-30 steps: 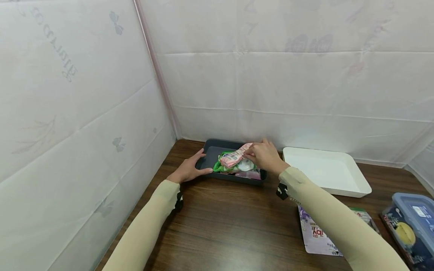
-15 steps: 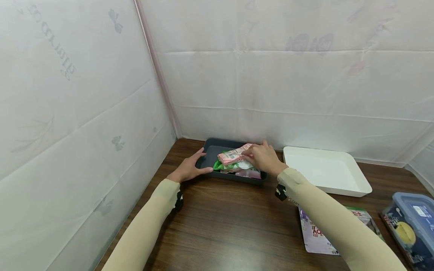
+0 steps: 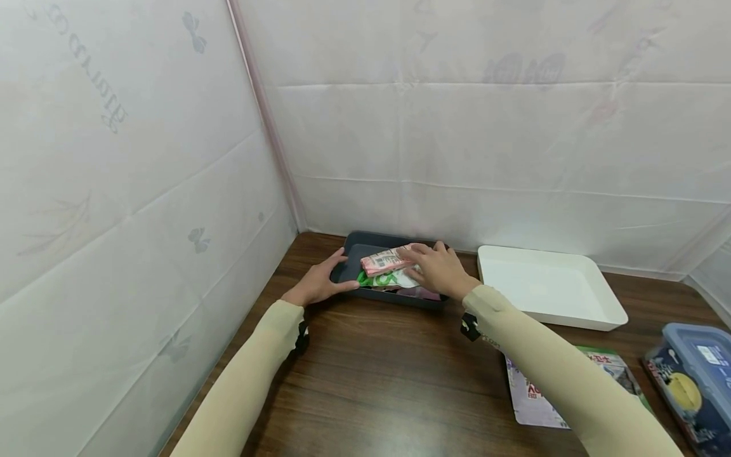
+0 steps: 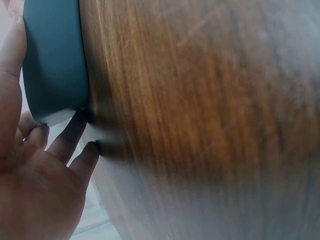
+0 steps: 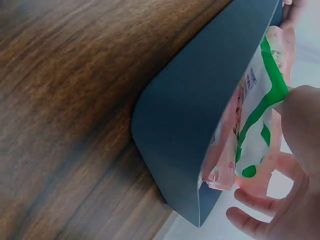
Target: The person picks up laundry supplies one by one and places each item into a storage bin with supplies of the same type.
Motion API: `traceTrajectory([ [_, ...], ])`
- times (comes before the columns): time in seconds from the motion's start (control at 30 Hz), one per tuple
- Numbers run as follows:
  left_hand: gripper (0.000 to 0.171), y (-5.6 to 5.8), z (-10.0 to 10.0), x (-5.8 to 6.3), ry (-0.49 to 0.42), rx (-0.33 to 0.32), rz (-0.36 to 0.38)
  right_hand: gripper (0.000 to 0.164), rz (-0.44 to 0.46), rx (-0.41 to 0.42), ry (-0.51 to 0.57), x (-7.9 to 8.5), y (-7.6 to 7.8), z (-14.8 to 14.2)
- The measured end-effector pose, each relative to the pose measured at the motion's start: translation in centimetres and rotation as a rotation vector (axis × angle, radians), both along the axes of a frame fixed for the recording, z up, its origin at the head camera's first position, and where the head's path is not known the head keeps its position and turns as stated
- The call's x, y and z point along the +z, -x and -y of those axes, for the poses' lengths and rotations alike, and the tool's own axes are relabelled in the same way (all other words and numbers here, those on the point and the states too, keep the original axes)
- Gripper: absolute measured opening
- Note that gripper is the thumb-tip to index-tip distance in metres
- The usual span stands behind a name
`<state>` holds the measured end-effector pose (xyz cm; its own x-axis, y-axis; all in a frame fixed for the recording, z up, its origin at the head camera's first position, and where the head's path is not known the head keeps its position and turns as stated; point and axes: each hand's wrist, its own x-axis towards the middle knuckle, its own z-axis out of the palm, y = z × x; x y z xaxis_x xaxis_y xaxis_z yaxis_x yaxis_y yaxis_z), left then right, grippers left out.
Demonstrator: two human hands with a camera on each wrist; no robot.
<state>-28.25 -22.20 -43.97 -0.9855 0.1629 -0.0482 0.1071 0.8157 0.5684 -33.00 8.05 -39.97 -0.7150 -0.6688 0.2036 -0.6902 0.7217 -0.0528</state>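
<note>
A dark grey tray (image 3: 355,252) stands near the back wall with several soft packets in its right part. My left hand (image 3: 318,280) rests spread around its left end, fingers against the end and thumb along the near side. In the left wrist view its fingers (image 4: 70,135) touch the tray's outer wall (image 4: 55,60). My right hand (image 3: 441,270) holds a pink packet (image 3: 379,261) with a barcode, on top of a white and green packet (image 3: 391,278). In the right wrist view the thumb (image 5: 302,112) meets the white and green packet's edge; some fingers are hidden.
A white tray (image 3: 548,285) stands to the right on the brown wooden table (image 3: 371,374). Nearer lie a lilac pouch (image 3: 531,400) and a green-edged pouch (image 3: 613,365), partly behind my right sleeve. A blue-lidded container (image 3: 693,381) is at far right.
The pink packet has turned flatter and shifted left over the white and green packet. The right fingers have moved left and spread over it. The left hand has stayed in place.
</note>
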Motion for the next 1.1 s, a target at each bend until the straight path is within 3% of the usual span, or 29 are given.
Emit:
traceTrajectory([
  [0.83, 0.092, 0.3, -0.7, -0.1, -0.009, -0.013, -0.001, 0.055, -0.057, -0.005, 0.032, -0.5, 0.4, -1.1],
  [1.1, 0.093, 0.3, -1.0, -0.1, -0.010, -0.027, 0.000, 0.055, -0.026, -0.047, 0.055, -0.3, -0.2, -2.0],
])
